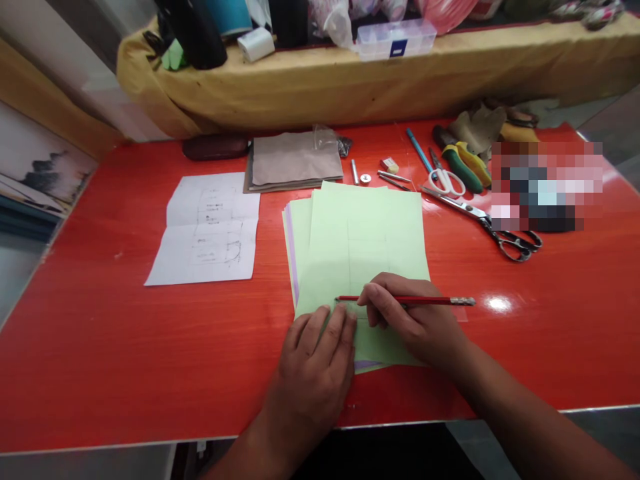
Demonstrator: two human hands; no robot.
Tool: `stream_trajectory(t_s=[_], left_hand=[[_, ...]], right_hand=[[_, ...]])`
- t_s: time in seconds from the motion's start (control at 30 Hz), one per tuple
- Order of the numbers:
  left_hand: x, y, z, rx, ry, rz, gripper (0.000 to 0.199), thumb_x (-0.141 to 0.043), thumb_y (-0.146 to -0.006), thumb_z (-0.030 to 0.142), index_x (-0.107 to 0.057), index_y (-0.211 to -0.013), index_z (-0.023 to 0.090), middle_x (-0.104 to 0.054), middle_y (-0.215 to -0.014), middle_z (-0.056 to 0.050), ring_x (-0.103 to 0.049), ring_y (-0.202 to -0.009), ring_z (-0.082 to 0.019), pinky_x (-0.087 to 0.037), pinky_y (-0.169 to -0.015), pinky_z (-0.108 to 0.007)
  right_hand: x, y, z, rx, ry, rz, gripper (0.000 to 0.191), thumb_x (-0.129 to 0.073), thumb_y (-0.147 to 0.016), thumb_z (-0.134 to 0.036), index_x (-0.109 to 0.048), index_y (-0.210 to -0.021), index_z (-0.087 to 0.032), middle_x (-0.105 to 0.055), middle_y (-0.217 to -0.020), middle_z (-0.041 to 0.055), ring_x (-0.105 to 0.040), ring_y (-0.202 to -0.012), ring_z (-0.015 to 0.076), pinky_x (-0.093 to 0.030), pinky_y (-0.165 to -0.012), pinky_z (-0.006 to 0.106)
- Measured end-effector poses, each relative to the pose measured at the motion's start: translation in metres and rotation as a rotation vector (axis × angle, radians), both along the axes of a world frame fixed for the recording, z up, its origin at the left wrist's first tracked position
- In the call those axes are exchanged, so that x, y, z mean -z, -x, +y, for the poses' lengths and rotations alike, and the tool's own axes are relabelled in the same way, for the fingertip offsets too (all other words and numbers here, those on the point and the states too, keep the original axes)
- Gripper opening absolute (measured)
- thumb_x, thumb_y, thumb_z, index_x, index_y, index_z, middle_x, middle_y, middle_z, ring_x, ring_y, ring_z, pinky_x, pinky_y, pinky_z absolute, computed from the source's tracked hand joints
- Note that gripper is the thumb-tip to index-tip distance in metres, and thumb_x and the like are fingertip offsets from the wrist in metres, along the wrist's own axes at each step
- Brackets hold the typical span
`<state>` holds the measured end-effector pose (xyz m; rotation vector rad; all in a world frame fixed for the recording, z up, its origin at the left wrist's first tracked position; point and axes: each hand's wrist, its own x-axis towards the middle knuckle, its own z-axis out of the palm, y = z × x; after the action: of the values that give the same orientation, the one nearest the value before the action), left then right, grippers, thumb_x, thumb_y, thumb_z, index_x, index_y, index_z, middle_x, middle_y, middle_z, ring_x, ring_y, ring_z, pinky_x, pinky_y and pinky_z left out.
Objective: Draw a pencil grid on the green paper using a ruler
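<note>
The right hand (411,315) is pinching a red pencil (405,301) narrowly; the left hand (314,367) is pressing open on a green paper stack (367,233), near the red worktop's (100,333) front edge, faint pencil lines (369,257) already showing.

A yellow-draped bench (320,87) stands behind the glossy red table (100,347), beside a landscape picture (45,160).

The surface (150,347) is glossy red wood-grain laminate. The sheets of green paper (370,227) look matt and smooth, the pencil (400,301) is lacquered wood with a metal ferrule, the shears (453,202) are bright steel, and the upper-frame cover (300,87) is creased yellow cloth.
</note>
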<state>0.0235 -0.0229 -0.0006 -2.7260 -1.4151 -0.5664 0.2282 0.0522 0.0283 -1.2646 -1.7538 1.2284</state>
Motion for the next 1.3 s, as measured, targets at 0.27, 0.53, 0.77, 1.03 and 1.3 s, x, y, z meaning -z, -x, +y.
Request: stream_trajectory(t_s=[0.27,0.53,0.77,1.03,1.3], left_hand=[[0.0002,-0.001,0.0007,0.008,0.003,-0.003,0.043,-0.052,-0.107,0.015,-0.062,-0.148,0.006,-0.067,-0.15,-0.014,-0.058,-0.134,-0.035,-0.042,-0.113,-0.052],[-0.001,-0.0009,0.0022,0.008,0.0,-0.015,0.041,-0.052,-0.108,0.016,-0.063,-0.146,0.006,-0.068,-0.147,-0.014,-0.059,-0.132,-0.035,-0.042,-0.112,-0.052],[0.0007,-0.0008,0.0018,0.016,0.005,-0.01,0.043,-0.053,-0.107,0.015,-0.062,-0.147,0.005,-0.067,-0.149,-0.015,-0.059,-0.134,-0.036,-0.043,-0.112,-0.053],[0.0008,0.0003,0.0014,0.01,0.001,0.002,0.044,-0.054,-0.106,0.016,-0.062,-0.148,0.006,-0.067,-0.15,-0.014,-0.059,-0.134,-0.034,-0.044,-0.112,-0.052],[0.0029,-0.0004,0.0016,0.011,0.006,0.003,0.044,-0.051,-0.107,0.016,-0.061,-0.149,0.006,-0.065,-0.152,-0.014,-0.058,-0.136,-0.035,-0.041,-0.115,-0.052]], right_hand=[[-0.0009,-0.0002,0.0008,0.003,-0.009,-0.029,0.037,-0.05,-0.112,-0.038,-0.07,-0.085,-0.022,-0.064,-0.062,-0.0023,-0.058,-0.056,0.012,-0.045,-0.057,0.029],[-0.0005,-0.0009,-0.001,0.0,-0.015,-0.056,0.037,-0.05,-0.113,-0.038,-0.069,-0.085,-0.022,-0.062,-0.062,-0.0031,-0.056,-0.056,0.0115,-0.044,-0.057,0.028],[0.0011,-0.0007,0.0006,0.004,-0.028,-0.056,0.036,-0.05,-0.112,-0.036,-0.069,-0.085,-0.021,-0.061,-0.061,-0.0036,-0.055,-0.055,0.0111,-0.043,-0.056,0.027],[-0.0001,-0.0017,-0.0001,0.004,-0.039,-0.056,0.035,-0.051,-0.112,-0.035,-0.069,-0.085,-0.021,-0.061,-0.062,-0.0043,-0.055,-0.055,0.0101,-0.044,-0.057,0.026],[-0.0019,-0.0066,-0.0009,0.018,-0.047,-0.045,0.034,-0.052,-0.111,-0.032,-0.071,-0.086,-0.022,-0.058,-0.059,-0.0054,-0.053,-0.053,0.0098,-0.043,-0.055,0.026]])
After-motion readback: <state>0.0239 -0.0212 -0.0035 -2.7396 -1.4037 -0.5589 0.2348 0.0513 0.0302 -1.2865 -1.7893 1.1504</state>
